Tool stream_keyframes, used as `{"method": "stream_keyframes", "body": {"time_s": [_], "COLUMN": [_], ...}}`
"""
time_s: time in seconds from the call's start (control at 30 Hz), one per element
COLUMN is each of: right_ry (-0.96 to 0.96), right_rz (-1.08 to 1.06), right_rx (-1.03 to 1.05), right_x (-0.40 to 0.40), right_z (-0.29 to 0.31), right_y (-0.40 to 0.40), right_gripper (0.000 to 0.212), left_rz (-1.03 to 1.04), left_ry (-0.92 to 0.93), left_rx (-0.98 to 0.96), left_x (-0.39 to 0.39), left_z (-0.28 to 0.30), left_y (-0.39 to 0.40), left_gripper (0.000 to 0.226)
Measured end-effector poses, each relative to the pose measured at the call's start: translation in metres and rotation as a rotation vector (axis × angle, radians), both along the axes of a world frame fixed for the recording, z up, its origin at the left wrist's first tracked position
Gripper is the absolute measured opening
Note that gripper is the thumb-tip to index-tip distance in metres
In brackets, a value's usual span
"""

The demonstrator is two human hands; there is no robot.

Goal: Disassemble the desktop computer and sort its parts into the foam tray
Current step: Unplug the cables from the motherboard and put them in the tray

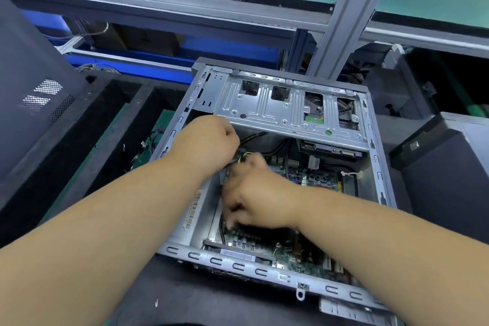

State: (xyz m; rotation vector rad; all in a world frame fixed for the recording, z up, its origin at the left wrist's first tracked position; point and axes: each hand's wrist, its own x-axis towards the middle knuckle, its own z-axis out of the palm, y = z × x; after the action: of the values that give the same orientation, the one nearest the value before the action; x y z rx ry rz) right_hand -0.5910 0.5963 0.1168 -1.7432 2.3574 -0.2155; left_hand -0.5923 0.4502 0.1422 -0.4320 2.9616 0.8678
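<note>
case: open computer case (264, 271) lies on the black foam tray (111, 119), motherboard (307, 254) inside
left hand (209, 137): curled around yellow-black cables (244, 154) in the case
right hand (254, 193): blurred over the board, grip cannot be told
tray slot: loose cables (148, 145)

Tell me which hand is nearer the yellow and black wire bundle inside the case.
Left. The left hand is curled right at the yellow and black wire bundle, apparently gripping it. The right hand sits just below it, fingers down over the motherboard.

barcode sticker (192, 210) on the computer case (370, 140) wall, print too blurred to read, nothing else legible
</note>
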Motion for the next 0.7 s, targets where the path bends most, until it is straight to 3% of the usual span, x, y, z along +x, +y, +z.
{"method": "stream_keyframes", "body": {"time_s": [0.07, 0.13, 0.23, 0.3, 0.43, 0.57, 0.63, 0.7], "right_ry": [-0.115, -0.239, -0.446, -0.38, -0.334, -0.349, -0.4, -0.42], "right_rz": [0.095, 0.074, -0.184, -0.453, -0.805, -0.857, -0.892, -0.892], "right_rx": [0.083, 0.005, -0.218, -0.251, -0.075, 0.157, 0.133, 0.116], "right_x": [0.009, 0.01, -0.005, -0.015, -0.028, -0.042, -0.052, -0.062], "right_z": [-0.003, -0.003, 0.003, 0.0, -0.019, -0.033, -0.034, -0.032], "right_y": [0.005, 0.007, 0.007, 0.009, 0.012, 0.003, -0.005, -0.014], "right_gripper": [0.019, 0.016, 0.011, 0.015, 0.035, 0.036, 0.028, 0.035], "left_rz": [0.009, 0.014, 0.012, -0.003, -0.141, -0.424, -0.548, -0.599], "left_ry": [0.023, 0.035, 0.004, -0.091, -0.327, -0.607, -0.653, -0.66], "left_rx": [0.055, 0.069, 0.02, -0.073, -0.21, -0.424, -0.493, -0.525], "left_x": [0.001, 0.001, -0.002, -0.006, -0.017, -0.029, -0.043, -0.052], "left_z": [0.0, 0.001, 0.001, -0.002, 0.001, 0.012, 0.008, 0.0], "left_y": [0.0, -0.001, -0.003, -0.005, -0.006, -0.001, -0.005, -0.008], "left_gripper": [0.025, 0.026, 0.026, 0.026, 0.03, 0.03, 0.03, 0.029]}}
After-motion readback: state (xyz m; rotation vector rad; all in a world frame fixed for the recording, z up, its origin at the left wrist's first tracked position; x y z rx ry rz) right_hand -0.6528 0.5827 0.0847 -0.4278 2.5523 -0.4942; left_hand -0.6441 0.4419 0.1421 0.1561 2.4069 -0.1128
